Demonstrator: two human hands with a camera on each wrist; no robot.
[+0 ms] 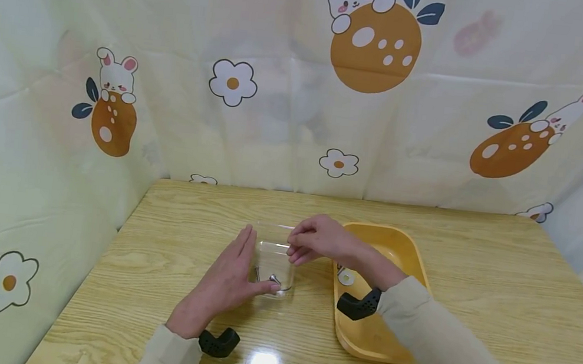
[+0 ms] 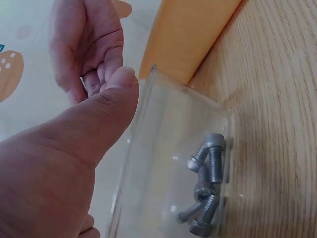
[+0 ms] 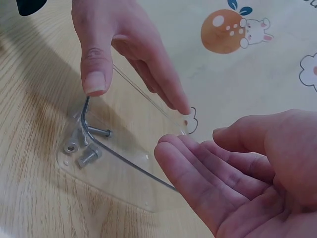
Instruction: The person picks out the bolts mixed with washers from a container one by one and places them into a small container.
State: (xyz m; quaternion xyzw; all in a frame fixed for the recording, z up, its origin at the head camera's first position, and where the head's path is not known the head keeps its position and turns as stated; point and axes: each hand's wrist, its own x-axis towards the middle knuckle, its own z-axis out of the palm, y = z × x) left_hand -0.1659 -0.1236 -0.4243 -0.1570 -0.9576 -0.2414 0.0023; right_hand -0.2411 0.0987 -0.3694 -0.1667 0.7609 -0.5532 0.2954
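A clear plastic box (image 1: 275, 257) sits on the table, with several metal socket-head screws (image 2: 202, 188) at its bottom. My left hand (image 1: 227, 282) lies along its left side, fingers fairly straight, and the thumb (image 3: 96, 79) reaches across the near rim at the corner. At the far right side of the box is my right hand (image 1: 320, 239), its fingertips right by the rim. In the right wrist view the right palm faces up, fingers (image 3: 185, 178) loosely bent and thumb apart from them, with nothing visible in it.
Right of the box stands an orange tray (image 1: 359, 348), partly under my right forearm. It holds a washer (image 1: 345, 277) and other small metal pieces near its left wall. A printed curtain (image 1: 280, 133) hangs behind the wooden table (image 1: 174, 235).
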